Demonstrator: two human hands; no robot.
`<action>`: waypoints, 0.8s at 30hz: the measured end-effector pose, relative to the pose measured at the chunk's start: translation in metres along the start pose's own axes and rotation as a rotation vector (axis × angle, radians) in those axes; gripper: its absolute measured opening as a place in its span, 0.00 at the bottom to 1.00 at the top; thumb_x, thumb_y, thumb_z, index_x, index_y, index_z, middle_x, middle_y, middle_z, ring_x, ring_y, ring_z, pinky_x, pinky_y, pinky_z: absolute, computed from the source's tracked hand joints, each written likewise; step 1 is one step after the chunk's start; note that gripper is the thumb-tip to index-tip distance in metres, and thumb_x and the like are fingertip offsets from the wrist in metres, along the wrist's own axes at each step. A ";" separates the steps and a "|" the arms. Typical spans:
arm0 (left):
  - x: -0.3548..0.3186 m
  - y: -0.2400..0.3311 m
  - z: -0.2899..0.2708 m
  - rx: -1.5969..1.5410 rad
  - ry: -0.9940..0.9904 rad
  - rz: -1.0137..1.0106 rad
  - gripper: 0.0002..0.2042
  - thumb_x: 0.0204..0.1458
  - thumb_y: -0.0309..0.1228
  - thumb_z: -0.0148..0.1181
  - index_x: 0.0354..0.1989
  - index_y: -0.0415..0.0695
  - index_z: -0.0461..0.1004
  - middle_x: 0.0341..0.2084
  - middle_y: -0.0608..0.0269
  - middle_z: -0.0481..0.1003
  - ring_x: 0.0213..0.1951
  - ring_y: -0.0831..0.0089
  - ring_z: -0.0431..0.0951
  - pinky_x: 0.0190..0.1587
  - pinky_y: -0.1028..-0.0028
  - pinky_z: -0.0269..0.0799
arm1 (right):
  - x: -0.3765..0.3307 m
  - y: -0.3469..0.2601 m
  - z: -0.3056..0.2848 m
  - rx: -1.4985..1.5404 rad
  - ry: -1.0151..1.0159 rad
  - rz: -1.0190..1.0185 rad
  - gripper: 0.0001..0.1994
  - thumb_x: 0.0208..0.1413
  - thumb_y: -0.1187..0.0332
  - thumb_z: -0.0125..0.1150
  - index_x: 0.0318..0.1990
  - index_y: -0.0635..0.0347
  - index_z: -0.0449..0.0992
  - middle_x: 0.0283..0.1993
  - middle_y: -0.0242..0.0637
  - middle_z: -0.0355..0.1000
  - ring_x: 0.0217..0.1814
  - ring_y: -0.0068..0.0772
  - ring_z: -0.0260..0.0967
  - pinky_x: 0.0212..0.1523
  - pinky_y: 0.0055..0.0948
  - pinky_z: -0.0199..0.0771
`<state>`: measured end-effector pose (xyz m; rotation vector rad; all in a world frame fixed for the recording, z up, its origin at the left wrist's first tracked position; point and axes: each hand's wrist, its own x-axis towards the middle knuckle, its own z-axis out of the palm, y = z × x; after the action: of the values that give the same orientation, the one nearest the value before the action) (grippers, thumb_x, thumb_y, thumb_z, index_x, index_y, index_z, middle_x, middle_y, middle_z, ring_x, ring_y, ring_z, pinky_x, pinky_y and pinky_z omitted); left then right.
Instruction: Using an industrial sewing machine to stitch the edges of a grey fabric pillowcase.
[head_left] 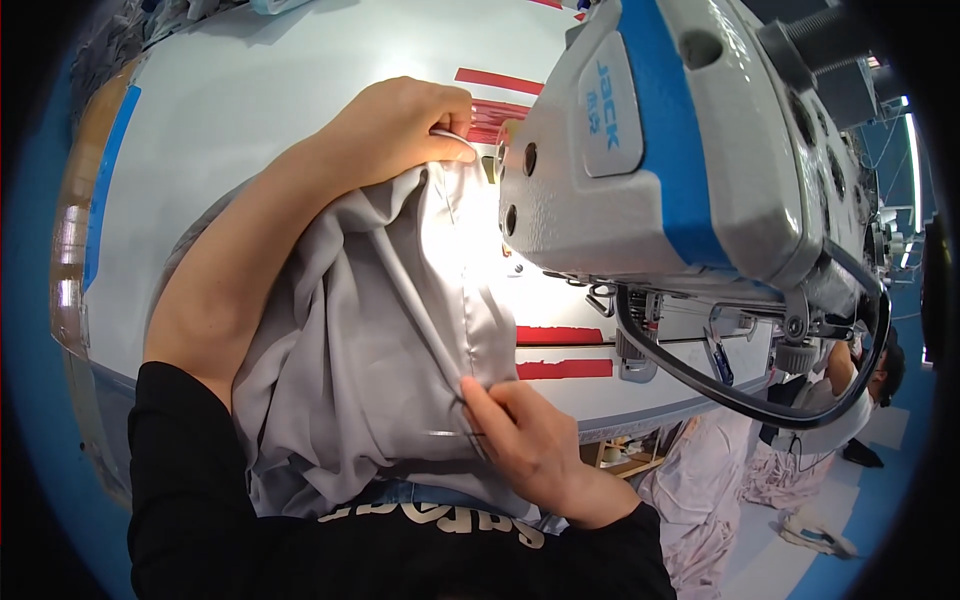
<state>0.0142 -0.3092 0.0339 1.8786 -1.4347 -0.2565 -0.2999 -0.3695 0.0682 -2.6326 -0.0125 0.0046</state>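
Observation:
A light grey satiny fabric piece [340, 330] spreads over the near part of the white table and hangs in folds toward my lap. At its far edge, close to the sewing machine head [620, 140], my left hand [420, 125] pinches the cloth between thumb and fingers. Lower down, my right hand [525, 435] grips the same cloth near its right edge. Between both hands a stitched seam runs almost straight, brightly lit by the machine's lamp. The needle area is hidden behind the white and blue machine head.
Red tape strips [560, 369] mark the white table [220, 110]. A black cable [700, 385] loops below the machine head. Pale fabric [700, 480] hangs at the lower right, and another person [850, 390] works beyond it. Blue tape [108, 190] lines the left table edge.

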 end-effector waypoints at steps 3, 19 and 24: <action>-0.001 0.005 0.003 0.083 0.021 0.003 0.11 0.45 0.37 0.65 0.27 0.43 0.72 0.24 0.61 0.76 0.29 0.62 0.75 0.32 0.66 0.67 | 0.008 0.006 0.001 -0.021 0.157 -0.121 0.24 0.45 0.66 0.69 0.51 0.61 0.73 0.52 0.40 0.66 0.28 0.28 0.69 0.26 0.25 0.71; 0.064 -0.014 0.044 0.126 0.026 0.004 0.09 0.43 0.28 0.60 0.36 0.47 0.75 0.30 0.65 0.78 0.36 0.62 0.77 0.39 0.67 0.71 | 0.016 -0.003 -0.003 -0.130 0.123 0.033 0.28 0.45 0.63 0.68 0.54 0.67 0.70 0.60 0.50 0.63 0.41 0.36 0.75 0.34 0.24 0.75; 0.050 -0.003 0.018 0.135 -0.066 0.037 0.09 0.44 0.34 0.61 0.32 0.45 0.75 0.28 0.63 0.77 0.34 0.63 0.77 0.37 0.67 0.70 | 0.013 -0.003 -0.003 -0.163 0.101 0.037 0.28 0.45 0.62 0.68 0.54 0.66 0.70 0.58 0.50 0.65 0.41 0.35 0.76 0.34 0.24 0.75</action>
<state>0.0238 -0.3614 0.0331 1.9655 -1.5640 -0.2093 -0.2870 -0.3680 0.0720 -2.7921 0.0729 -0.1217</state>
